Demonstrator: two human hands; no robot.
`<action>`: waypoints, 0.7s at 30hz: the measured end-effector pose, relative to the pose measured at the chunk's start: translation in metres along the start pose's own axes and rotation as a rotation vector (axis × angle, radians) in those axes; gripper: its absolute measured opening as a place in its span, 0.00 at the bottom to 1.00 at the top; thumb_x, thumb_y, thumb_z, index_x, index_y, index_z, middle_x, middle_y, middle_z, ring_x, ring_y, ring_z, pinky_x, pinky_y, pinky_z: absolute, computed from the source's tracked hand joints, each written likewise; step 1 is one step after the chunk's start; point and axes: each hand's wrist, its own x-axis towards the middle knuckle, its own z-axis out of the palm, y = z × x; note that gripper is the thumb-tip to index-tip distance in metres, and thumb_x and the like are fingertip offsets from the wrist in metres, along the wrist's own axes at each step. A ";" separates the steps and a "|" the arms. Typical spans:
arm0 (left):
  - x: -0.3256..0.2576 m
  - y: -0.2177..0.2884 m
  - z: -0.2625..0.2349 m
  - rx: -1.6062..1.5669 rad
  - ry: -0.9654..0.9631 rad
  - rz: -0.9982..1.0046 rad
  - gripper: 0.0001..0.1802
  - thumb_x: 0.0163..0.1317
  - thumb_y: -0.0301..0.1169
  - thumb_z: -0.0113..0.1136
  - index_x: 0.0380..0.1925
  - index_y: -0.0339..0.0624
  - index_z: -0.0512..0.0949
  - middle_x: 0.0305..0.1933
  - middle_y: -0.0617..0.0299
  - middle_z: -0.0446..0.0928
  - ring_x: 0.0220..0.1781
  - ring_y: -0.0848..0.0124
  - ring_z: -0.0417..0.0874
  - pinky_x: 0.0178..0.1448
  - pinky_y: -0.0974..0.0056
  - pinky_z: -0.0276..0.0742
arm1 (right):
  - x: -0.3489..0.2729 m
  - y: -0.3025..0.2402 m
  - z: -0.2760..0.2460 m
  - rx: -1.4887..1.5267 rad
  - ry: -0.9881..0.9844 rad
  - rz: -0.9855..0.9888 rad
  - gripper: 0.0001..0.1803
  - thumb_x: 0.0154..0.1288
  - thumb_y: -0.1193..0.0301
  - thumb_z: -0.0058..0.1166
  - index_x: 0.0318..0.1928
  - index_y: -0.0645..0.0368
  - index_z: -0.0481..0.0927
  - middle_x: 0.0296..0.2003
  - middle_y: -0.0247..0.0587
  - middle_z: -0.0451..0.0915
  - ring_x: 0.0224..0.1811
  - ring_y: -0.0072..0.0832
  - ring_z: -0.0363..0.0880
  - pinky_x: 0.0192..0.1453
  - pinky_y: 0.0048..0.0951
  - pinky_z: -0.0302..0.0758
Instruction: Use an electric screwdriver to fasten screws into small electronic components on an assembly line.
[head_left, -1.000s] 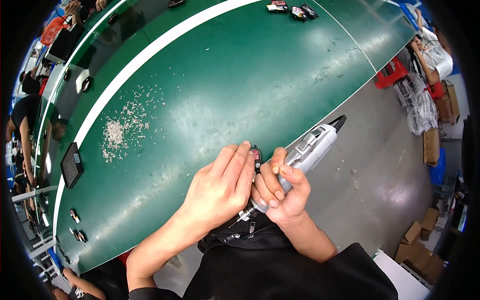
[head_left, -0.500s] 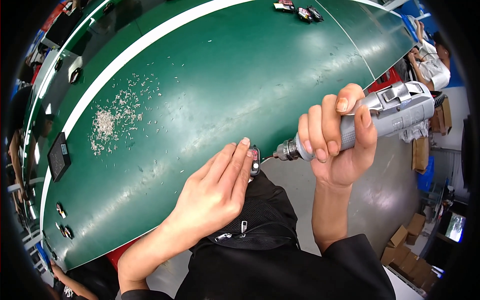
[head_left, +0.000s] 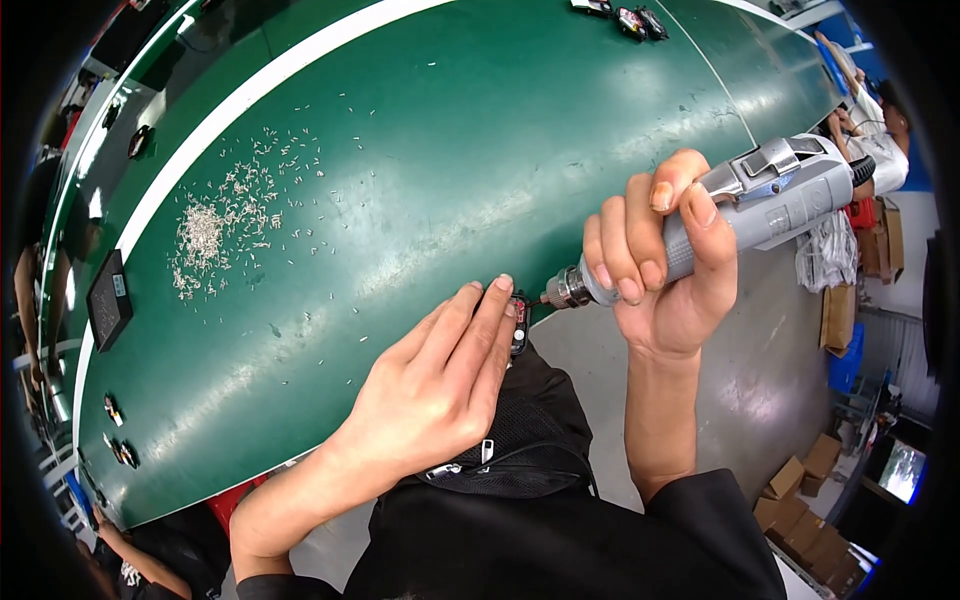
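My left hand (head_left: pixel 425 390) lies with its fingers together over a small black plastic case (head_left: pixel 521 330) at the near edge of the green table; its thumb is hidden. Red and pale parts show inside the case, but most of it is under the fingers. My right hand (head_left: pixel 665 260) is wrapped round a grey electric screwdriver (head_left: pixel 790 205) with a metal lever on its body. The tool lies almost level, tilted down to the left. Its bit (head_left: pixel 540 299) points at the case's right side; I cannot tell whether they touch.
A pile of tiny pale screw-like pieces (head_left: pixel 203 235) spreads over the left of the green table (head_left: pixel 450 180). Beyond it lies a dark flat tray (head_left: pixel 108 300). Small black devices (head_left: pixel 640 22) sit at the far edge, others (head_left: pixel 118 450) at the left. People are at both sides; cardboard boxes (head_left: pixel 800 500) stand right.
The screwdriver has moved left and slightly up, bringing its bit closer to the case. My left hand stays on the case. The whole view has shifted slightly.
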 end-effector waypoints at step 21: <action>0.004 -0.001 0.001 -0.046 0.138 -0.012 0.20 0.42 0.22 0.60 0.40 0.27 0.79 0.48 0.48 0.78 0.47 0.57 0.80 0.46 0.59 0.80 | 0.009 0.000 0.014 0.103 -0.157 0.048 0.08 0.61 0.77 0.52 0.28 0.62 0.66 0.13 0.34 0.65 0.11 0.19 0.63 0.15 0.22 0.60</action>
